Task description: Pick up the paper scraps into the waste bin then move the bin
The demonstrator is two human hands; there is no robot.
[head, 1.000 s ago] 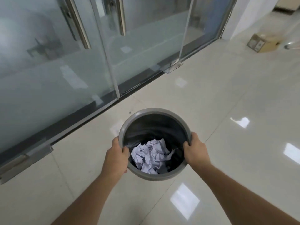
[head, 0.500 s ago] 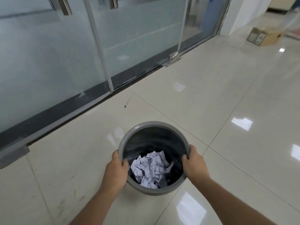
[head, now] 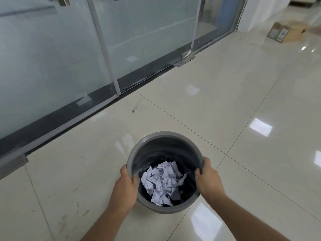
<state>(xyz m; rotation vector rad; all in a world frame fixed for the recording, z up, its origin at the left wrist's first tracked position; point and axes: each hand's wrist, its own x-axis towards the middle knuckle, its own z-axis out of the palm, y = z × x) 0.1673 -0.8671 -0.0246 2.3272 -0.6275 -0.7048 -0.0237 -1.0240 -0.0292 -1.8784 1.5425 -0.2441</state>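
Observation:
A round grey waste bin [head: 163, 136] with a dark liner is in front of me, low in the head view, over the pale tiled floor. Crumpled white paper scraps [head: 162, 182] lie in a heap inside it. My left hand [head: 126, 187] grips the bin's left rim, thumb inside. On the right rim, my right hand [head: 207, 178] holds it the same way. I cannot tell whether the bin's base touches the floor.
Frosted glass doors [head: 52, 54] with a dark bottom rail run along the left and back. A cardboard box [head: 286, 32] sits on the floor at the far right. Glossy floor tiles [head: 225, 94] stretch ahead and to the right.
The bin, held in both hands, has moved away from the glass doors and lower in view. More open floor now lies between it and the door rail.

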